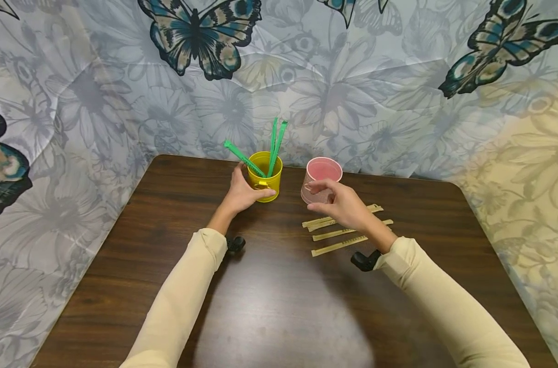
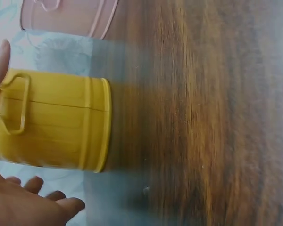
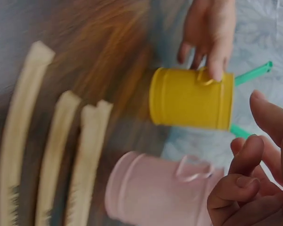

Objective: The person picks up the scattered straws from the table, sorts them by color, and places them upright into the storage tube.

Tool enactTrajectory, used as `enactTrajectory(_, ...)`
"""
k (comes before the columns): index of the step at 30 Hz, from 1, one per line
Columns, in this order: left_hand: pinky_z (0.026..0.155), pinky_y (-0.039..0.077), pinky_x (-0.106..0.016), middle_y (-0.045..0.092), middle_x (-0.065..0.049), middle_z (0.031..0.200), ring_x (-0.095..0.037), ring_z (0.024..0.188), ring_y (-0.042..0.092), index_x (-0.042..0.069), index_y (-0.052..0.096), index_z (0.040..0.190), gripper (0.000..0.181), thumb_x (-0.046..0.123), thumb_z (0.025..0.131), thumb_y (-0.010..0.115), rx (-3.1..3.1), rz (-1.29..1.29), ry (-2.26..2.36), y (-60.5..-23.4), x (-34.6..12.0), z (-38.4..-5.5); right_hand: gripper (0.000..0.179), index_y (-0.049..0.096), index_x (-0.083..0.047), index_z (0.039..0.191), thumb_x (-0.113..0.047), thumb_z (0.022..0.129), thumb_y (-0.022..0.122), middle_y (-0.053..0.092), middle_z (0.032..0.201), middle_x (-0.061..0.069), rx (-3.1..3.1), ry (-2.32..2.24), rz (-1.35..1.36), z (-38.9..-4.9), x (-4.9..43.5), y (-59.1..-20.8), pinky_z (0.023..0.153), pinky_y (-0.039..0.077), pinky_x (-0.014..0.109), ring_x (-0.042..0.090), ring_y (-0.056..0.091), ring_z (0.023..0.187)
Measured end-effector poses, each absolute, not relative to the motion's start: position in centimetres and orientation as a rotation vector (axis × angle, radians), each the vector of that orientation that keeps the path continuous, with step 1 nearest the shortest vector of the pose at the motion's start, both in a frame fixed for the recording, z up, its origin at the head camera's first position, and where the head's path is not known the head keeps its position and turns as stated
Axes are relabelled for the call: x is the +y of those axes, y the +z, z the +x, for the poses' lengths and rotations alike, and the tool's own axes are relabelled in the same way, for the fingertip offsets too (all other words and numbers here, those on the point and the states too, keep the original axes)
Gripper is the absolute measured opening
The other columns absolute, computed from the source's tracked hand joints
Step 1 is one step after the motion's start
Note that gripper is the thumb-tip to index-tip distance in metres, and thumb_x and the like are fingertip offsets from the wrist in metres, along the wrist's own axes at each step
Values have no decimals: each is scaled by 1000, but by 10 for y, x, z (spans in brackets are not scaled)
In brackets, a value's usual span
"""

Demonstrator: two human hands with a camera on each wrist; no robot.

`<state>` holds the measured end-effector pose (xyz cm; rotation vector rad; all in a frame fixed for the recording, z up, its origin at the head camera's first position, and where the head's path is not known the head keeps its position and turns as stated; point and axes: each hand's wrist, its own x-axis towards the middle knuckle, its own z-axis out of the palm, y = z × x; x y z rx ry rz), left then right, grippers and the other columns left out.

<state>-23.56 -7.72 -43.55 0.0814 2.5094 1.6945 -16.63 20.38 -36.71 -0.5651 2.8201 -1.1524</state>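
My left hand point(image 1: 245, 192) is at the left side of a small yellow bucket point(image 1: 274, 183), thumb across its front and fingers spread along the other side. In the left wrist view, gaps show between the hand and the bucket wall. Several green paper sticks point(image 1: 236, 151) lean out of the yellow bucket's top. My right hand point(image 1: 343, 205), fingers loosely bent and nothing between them, hovers in front of a pink bucket point(image 3: 148, 190). Beneath that hand, several tan paper sticks point(image 1: 337, 248) with dark print lie side by side on the table, partly hidden by it.
The dark wooden table point(image 1: 279, 301) ends just behind the two buckets. A cloth point(image 1: 352, 102) printed with butterflies and flowers hangs behind it. Black wrist straps point(image 1: 365, 260) stick out near both cuffs.
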Motion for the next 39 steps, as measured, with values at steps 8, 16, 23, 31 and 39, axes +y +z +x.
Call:
enactTrajectory(8,115,32,-53,29,-20,139,-40,135,25,3,25,142,103,49,74,88,2675,-9,1446,-422,-75,-205,47,64,-9,131,-24,89,80,70,123,15,2762,-1052,-515,-152,234,-384,56,45,26,14,51,63)
enactTrajectory(16,105,45,-50,46,-18,130,-38,126,42,2,43,134,86,51,77,86,2773,133,943,-401,-56,-169,38,70,-6,121,-21,88,81,74,115,14,2741,-951,-555,-138,256,-410,58,47,24,17,55,65)
enactTrajectory(23,105,53,-42,71,-8,128,-26,121,66,8,65,129,57,38,84,84,2677,503,1152,-381,-38,-167,24,76,-10,107,-22,87,81,78,104,4,2814,-782,-692,-130,267,-432,82,57,39,22,70,97)
enactTrajectory(31,112,50,-35,60,-6,142,-23,132,59,11,54,145,69,28,86,84,2607,694,1733,-381,-3,-196,23,76,-13,103,-23,84,84,73,101,0,2832,-713,-748,-131,274,-439,84,57,43,22,70,96)
enactTrajectory(39,117,43,-42,38,-6,159,-25,148,40,18,27,159,101,41,81,86,2610,553,1677,-402,20,-224,17,76,-14,97,-16,83,84,68,100,-1,2815,-704,-788,-133,274,-444,83,55,37,20,66,95)
